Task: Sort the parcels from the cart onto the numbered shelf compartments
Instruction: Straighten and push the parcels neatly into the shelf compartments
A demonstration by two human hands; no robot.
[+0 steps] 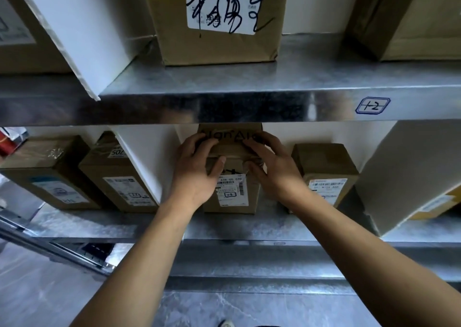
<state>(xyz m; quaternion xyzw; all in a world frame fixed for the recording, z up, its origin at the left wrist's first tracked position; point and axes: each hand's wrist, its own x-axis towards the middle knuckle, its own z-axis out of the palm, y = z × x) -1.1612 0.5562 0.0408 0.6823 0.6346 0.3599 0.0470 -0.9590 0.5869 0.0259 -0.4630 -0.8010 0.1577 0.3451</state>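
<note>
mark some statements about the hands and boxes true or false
1. The left hand and the right hand both hold the top box. True.
2. The top box sits on the bare shelf. False: it sits on a labelled box.
3. The blue tag reads 1-2. True.
4. The upper box has a blank label. False: black handwriting runs across it.
</note>
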